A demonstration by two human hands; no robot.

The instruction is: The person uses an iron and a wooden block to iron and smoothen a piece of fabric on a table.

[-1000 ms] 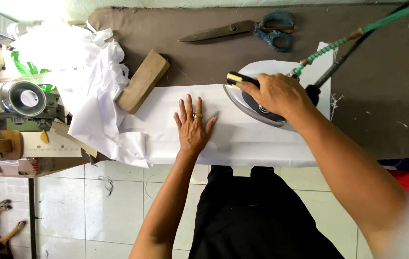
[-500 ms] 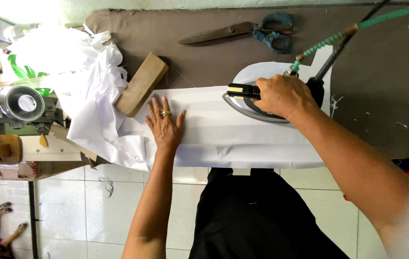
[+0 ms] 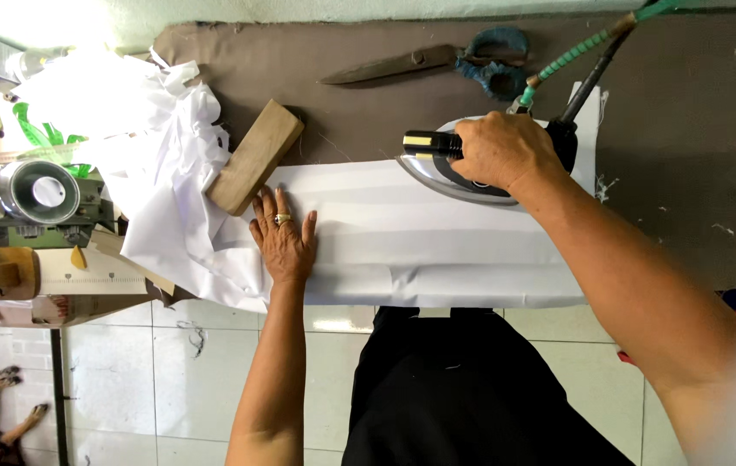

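Mid-press: right hand [image 3: 499, 151] clenched round the iron [image 3: 450, 168] on the white cloth [image 3: 437, 250]; left hand [image 3: 284, 242] flat, fingers spread, pinning cloth beside the wooden block [image 3: 254, 157] — next, probably gliding leftward, minding those fingers.

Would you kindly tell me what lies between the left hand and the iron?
Only a bare stretch of the flat white cloth separates the left hand from the iron, as the head view shows.

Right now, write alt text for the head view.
Right hand grips an iron on folded white fabric; left hand lies flat on it beside a wooden block. Scissors lie beyond on the brown pad.
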